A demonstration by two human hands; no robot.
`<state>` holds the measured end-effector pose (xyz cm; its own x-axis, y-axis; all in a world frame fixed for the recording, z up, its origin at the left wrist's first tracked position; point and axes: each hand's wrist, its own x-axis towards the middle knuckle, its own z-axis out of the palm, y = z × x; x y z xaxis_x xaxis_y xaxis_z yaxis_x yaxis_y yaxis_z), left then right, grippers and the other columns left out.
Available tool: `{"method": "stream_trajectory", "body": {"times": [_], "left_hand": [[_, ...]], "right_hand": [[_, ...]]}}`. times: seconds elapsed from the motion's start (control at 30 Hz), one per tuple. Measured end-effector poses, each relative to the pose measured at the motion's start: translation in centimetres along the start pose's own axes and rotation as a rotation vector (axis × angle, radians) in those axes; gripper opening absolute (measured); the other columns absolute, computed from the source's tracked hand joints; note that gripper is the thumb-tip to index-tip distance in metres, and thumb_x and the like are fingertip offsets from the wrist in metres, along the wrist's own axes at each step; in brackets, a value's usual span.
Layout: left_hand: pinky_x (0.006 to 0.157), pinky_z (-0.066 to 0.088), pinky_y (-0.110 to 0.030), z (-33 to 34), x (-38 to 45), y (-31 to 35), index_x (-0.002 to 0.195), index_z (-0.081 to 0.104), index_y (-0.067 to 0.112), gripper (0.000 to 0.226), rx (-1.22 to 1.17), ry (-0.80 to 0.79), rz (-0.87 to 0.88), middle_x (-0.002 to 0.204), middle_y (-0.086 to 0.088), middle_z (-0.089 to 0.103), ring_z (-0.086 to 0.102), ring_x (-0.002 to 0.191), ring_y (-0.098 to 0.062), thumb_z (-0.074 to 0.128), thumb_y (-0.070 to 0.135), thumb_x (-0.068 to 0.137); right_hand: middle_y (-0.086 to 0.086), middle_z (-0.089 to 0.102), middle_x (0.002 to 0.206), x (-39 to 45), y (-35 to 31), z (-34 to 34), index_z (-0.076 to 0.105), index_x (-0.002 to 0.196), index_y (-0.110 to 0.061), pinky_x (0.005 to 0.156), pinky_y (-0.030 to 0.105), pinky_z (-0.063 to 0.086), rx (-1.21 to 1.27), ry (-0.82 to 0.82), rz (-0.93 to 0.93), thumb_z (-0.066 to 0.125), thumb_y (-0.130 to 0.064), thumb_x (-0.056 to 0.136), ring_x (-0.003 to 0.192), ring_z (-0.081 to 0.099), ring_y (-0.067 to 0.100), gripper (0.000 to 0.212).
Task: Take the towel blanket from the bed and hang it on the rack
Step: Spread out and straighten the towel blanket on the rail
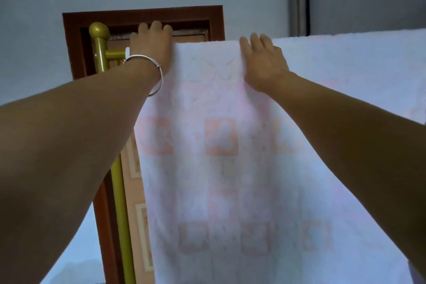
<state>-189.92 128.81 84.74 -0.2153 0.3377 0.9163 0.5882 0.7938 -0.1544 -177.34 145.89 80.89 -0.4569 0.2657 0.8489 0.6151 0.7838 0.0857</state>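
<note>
Draping towel blanket over rack, long axis hanging down; left hand gripping top edge, right hand flat, open.

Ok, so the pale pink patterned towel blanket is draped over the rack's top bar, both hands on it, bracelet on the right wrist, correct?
Not quite: in the head view the thin silver bracelet is on the left wrist. The pale pink patterned towel blanket is draped over the gold metal rack, left hand and right hand on it.

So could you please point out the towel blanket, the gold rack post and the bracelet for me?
towel blanket [230, 168]: head view, middle of the hanging front face.
gold rack post [99, 53]: head view, upper shaft below the ball cap.
bracelet [159, 71]: head view, band on the left wrist.
</note>
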Motion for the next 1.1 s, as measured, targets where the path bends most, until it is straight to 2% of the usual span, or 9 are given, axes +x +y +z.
{"method": "stream_trajectory", "body": {"times": [0.13,0.3,0.43,0.6,0.77,0.87,0.97,1.1], "left_hand": [[0.096,0.037,-0.053,-0.8,0.2,1.2,0.118,0.052,-0.003,0.035,-0.032,0.010,0.026,0.124,-0.028,0.050,0.043,0.117,-0.044,0.043,-0.007,0.083],[0.098,0.033,-0.047,-0.7,-0.8,5.8,0.123,0.049,0.006,0.048,-0.159,-0.032,0.211,0.130,-0.019,0.044,0.038,0.122,-0.036,0.051,-0.006,0.076],[0.097,0.033,-0.044,-0.6,-1.0,10.3,0.124,0.049,0.011,0.050,-0.226,-0.055,0.353,0.130,-0.015,0.044,0.038,0.123,-0.032,0.049,-0.005,0.077],[0.099,0.032,-0.044,-1.0,-0.6,16.8,0.130,0.045,0.015,0.054,-0.295,-0.117,0.434,0.132,-0.013,0.044,0.037,0.126,-0.030,0.046,-0.005,0.080],[0.099,0.032,-0.043,-1.2,0.0,22.7,0.132,0.043,0.018,0.052,-0.282,-0.191,0.451,0.132,-0.010,0.044,0.037,0.125,-0.029,0.048,0.002,0.083],[0.100,0.032,-0.043,-1.3,0.3,26.4,0.132,0.045,0.018,0.048,-0.304,-0.228,0.465,0.133,-0.010,0.044,0.037,0.126,-0.029,0.051,0.007,0.086],[0.100,0.032,-0.041,-1.1,0.4,30.2,0.131,0.046,0.019,0.045,-0.344,-0.270,0.499,0.133,-0.009,0.045,0.038,0.126,-0.028,0.054,0.014,0.087],[0.098,0.034,-0.037,-0.8,0.1,35.3,0.129,0.048,0.017,0.042,-0.396,-0.308,0.556,0.132,-0.008,0.046,0.040,0.125,-0.027,0.054,0.018,0.088]], "right_hand": [[0.015,0.015,0.158,-0.2,0.6,-0.5,0.012,0.151,-0.011,0.116,0.044,0.024,0.027,-0.003,0.002,0.048,-0.002,0.089,0.147,0.011,0.033,0.072],[0.014,0.016,0.158,-1.2,2.0,-1.0,0.018,0.150,-0.011,0.117,0.042,0.023,0.079,-0.011,-0.049,0.046,0.001,0.087,0.147,0.012,0.032,0.069],[0.011,0.015,0.160,-2.3,5.3,-1.5,0.023,0.149,-0.015,0.115,0.042,0.026,0.025,-0.064,-0.093,0.046,-0.003,0.087,0.146,0.014,0.029,0.066],[0.007,0.012,0.161,-3.8,10.7,-1.7,0.022,0.149,-0.021,0.113,0.043,0.025,-0.025,-0.167,-0.097,0.041,-0.007,0.089,0.145,0.017,0.029,0.065],[0.007,0.021,0.157,-4.6,16.4,-1.8,0.027,0.146,-0.020,0.109,0.045,0.031,-0.043,-0.205,-0.095,0.039,-0.007,0.088,0.140,0.028,0.031,0.060],[0.010,0.035,0.150,-5.0,19.7,-1.8,0.037,0.141,-0.017,0.105,0.044,0.036,-0.025,-0.206,-0.094,0.038,-0.004,0.088,0.133,0.036,0.033,0.055],[0.012,0.054,0.129,-5.4,23.1,-1.5,0.052,0.127,-0.011,0.094,0.038,0.043,0.043,-0.157,-0.012,0.040,0.001,0.084,0.118,0.048,0.032,0.046],[0.018,0.055,0.123,-6.0,27.6,-0.5,0.054,0.119,-0.003,0.090,0.038,0.044,0.078,-0.080,0.215,0.045,-0.001,0.088,0.116,0.048,0.035,0.033]]}}
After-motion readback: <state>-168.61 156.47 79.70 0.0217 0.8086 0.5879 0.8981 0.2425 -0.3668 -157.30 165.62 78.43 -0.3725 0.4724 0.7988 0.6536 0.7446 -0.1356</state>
